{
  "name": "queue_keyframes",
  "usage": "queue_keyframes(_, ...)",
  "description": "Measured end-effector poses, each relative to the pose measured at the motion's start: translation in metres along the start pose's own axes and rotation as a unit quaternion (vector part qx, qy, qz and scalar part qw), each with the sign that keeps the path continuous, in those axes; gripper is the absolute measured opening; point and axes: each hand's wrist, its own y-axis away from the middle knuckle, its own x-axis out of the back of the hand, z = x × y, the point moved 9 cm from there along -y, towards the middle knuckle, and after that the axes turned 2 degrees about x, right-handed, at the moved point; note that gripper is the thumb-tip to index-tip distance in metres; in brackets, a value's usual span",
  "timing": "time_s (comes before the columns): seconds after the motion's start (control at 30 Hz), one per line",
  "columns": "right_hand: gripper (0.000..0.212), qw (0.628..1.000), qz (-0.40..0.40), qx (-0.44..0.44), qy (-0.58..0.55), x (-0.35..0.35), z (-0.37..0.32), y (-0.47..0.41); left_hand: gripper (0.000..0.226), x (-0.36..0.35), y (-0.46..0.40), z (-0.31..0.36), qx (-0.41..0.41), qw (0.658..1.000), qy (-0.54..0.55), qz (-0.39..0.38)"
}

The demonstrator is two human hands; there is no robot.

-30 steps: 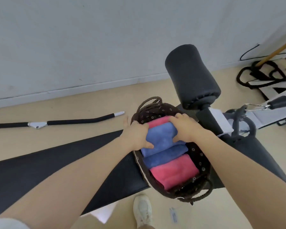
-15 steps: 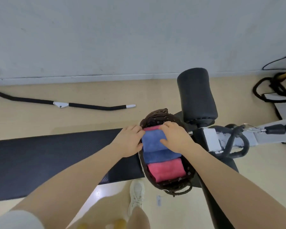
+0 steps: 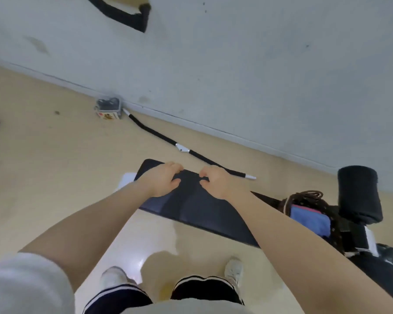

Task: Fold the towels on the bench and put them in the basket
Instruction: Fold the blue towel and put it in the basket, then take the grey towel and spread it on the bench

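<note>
The black padded bench (image 3: 197, 207) runs from centre to lower right, with no towel on its visible pad. My left hand (image 3: 162, 180) and my right hand (image 3: 214, 181) hover side by side over its left end, fingers curled loosely, holding nothing. The dark woven basket (image 3: 304, 198) sits on the bench at the right. Inside it a folded blue towel (image 3: 310, 219) shows, with a sliver of pink towel (image 3: 306, 207) along its top edge. My right forearm hides the basket's near side.
A black cylindrical roller pad (image 3: 359, 193) stands right of the basket. A long black bar (image 3: 184, 149) lies on the tan floor by the wall, ending near a small box (image 3: 109, 108). My shoes (image 3: 233, 271) stand in front of the bench.
Both hands have left the blue towel in the basket and moved left to the bench's far end. The view has swung left, so the basket now sits at the right edge.
</note>
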Motion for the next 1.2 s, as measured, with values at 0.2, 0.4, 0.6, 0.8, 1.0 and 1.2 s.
queue_keyframes(0.2,0.03,0.991,-0.028,0.098,0.081,-0.045,-0.227,-0.042,0.04,0.087,0.155,-0.203,0.138,0.98,0.099,0.106)
queue_keyframes(0.4,0.031,0.969,-0.077,0.206,0.11,-0.108,-0.412,-0.102,0.036,0.137,0.28,-0.352,0.258,0.927,0.172,0.212)
queue_keyframes(0.6,0.025,0.945,-0.099,0.287,0.119,-0.157,-0.575,-0.157,0.035,0.175,0.354,-0.489,0.325,0.892,0.201,0.24)
queue_keyframes(0.8,0.021,0.937,-0.112,0.31,0.114,-0.182,-0.734,-0.259,0.032,0.246,0.394,-0.641,0.368,0.862,0.221,0.271)
queue_keyframes(1.0,0.024,0.931,-0.141,0.312,0.124,-0.195,-0.876,-0.34,0.032,0.319,0.428,-0.773,0.408,0.835,0.252,0.27)
queue_keyframes(1.2,0.025,0.932,-0.146,0.309,0.121,-0.219,-0.975,-0.403,0.036,0.364,0.424,-0.892,0.395,0.836,0.264,0.274)
